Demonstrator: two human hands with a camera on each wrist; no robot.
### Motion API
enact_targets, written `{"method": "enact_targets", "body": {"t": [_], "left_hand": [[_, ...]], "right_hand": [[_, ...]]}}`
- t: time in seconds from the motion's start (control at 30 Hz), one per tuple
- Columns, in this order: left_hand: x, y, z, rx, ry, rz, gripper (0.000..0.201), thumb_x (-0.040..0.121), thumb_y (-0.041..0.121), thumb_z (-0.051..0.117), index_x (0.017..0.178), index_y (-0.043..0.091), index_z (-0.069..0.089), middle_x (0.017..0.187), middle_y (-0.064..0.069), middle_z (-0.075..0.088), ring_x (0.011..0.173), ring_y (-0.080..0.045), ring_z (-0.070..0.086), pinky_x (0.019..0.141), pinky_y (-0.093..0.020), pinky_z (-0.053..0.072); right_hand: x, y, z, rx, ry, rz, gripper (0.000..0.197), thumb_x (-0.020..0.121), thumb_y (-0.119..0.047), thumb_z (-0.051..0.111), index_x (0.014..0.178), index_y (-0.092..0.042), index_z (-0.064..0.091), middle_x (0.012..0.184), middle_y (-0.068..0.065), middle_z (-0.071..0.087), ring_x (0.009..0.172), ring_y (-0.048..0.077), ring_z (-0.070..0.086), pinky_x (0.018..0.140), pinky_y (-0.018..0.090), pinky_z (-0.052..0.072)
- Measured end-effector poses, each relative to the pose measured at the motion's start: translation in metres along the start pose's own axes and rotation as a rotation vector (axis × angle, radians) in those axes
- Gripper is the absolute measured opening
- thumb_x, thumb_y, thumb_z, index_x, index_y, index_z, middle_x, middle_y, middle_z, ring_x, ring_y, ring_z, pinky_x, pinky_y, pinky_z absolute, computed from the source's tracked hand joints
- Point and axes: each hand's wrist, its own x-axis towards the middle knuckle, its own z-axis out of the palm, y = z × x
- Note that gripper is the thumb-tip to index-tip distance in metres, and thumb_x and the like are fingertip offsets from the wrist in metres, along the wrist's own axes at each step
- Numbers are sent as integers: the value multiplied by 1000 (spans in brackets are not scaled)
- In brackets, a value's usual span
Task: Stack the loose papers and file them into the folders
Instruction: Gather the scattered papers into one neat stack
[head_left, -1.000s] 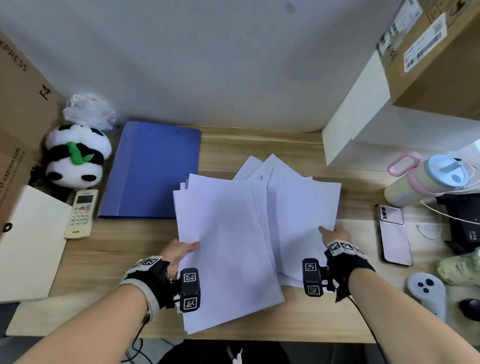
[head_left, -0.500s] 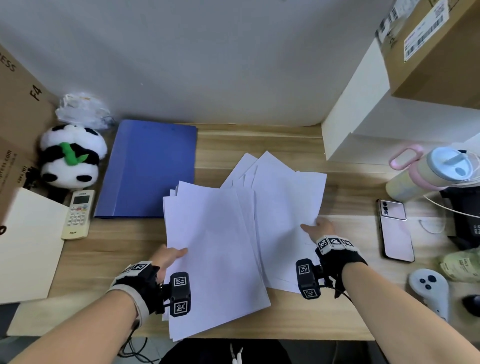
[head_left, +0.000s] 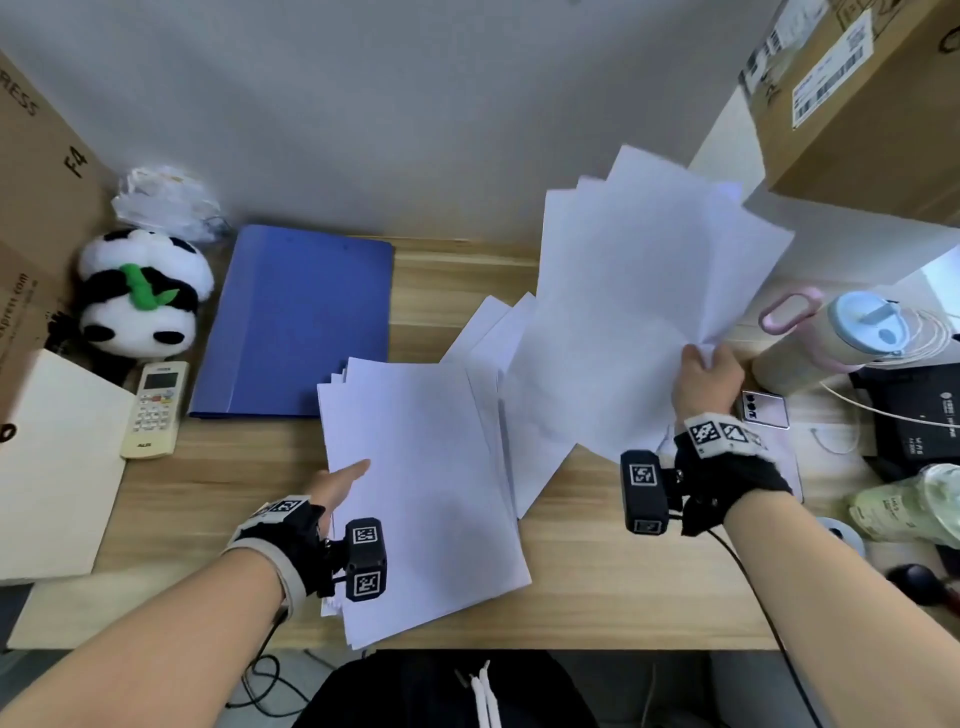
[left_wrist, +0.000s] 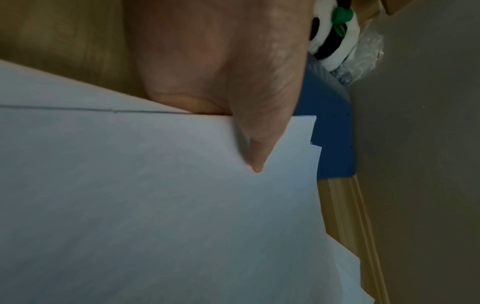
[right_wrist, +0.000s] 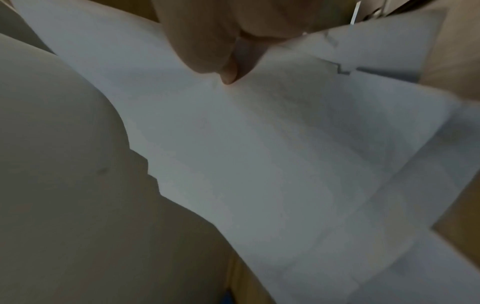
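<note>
Black wrist straps (head_left: 291, 535) with marker-tagged black camera blocks (head_left: 366, 558)

— The papers (head_left: 426, 467)?
— Thin matt white sheets. The folder (head_left: 296, 317) looks like smooth blue plastic.
— And the desk (head_left: 597, 571)?
— Pale wood grain. The panda (head_left: 140, 291) is fluffy plush.

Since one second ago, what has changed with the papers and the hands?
The right hand has gripped the right sheets and lifted them up, fanned out. The left hand still holds the left stack on the desk. The folder stays closed in its place.
</note>
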Motion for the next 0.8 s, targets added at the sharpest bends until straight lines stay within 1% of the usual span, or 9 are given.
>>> {"method": "enact_targets", "body": {"t": [0.1,0.17,0.23,0.33,0.4,0.5,0.57,0.67,0.8], "left_hand": [[-22,9,0,-122,-121,-27,90,65,63,71,137,14,49,139,-8,53,130,-29,49,112,-49,34],[-38,17,1,-228,-209,-19,69,88,61,46,138,15,47,140,-11,52,130,-31,49,112,-47,34],[-48,20,0,-269,-243,-17,63,91,63,35,126,16,58,127,-14,61,114,-31,59,101,-44,44],[-69,28,-2,-254,-234,-28,57,88,67,36,87,18,66,78,-6,73,65,-23,68,65,-29,50],[-74,29,-5,-249,-210,-30,61,90,67,29,82,17,63,66,-3,72,52,-18,67,59,-27,48],[-69,25,-7,-233,-227,-62,74,84,76,18,89,17,62,80,-5,68,69,-22,63,65,-32,46],[-64,21,-10,-221,-266,-67,65,89,69,26,92,17,65,85,-6,70,79,-23,62,72,-34,47],[-57,13,-12,-95,-306,-82,42,92,29,57,125,3,58,126,-18,62,117,-33,59,104,-47,43],[-21,-8,-15,122,-173,-40,55,80,13,70,129,-2,50,132,-18,58,119,-35,56,106,-52,41]], "right_hand": [[-4,-24,11,205,-159,74,13,91,-4,50,78,-7,51,71,1,48,63,9,43,69,24,41],[-10,-21,25,261,-386,205,9,90,-4,52,85,-8,58,81,7,58,76,21,55,80,37,45],[-25,-10,41,161,-589,281,12,89,-5,55,79,-11,57,85,12,59,84,26,57,82,41,45],[-58,14,65,-123,-801,271,12,87,-8,58,76,-12,57,89,12,59,90,25,56,77,27,48],[-81,29,79,-364,-868,219,8,89,-12,57,81,-11,59,87,7,60,85,22,57,56,8,42],[-105,56,96,-604,-921,214,32,91,-15,54,118,2,56,120,18,59,113,28,56,56,21,38],[-117,69,106,-662,-934,196,44,92,-14,51,131,7,46,135,21,51,125,30,49,83,25,41],[-125,85,112,-447,-968,332,46,90,-16,56,130,5,47,131,20,55,121,32,53,104,40,42],[-114,85,105,-231,-789,410,33,92,-18,53,118,2,58,100,8,60,92,24,57,88,33,46]]}}
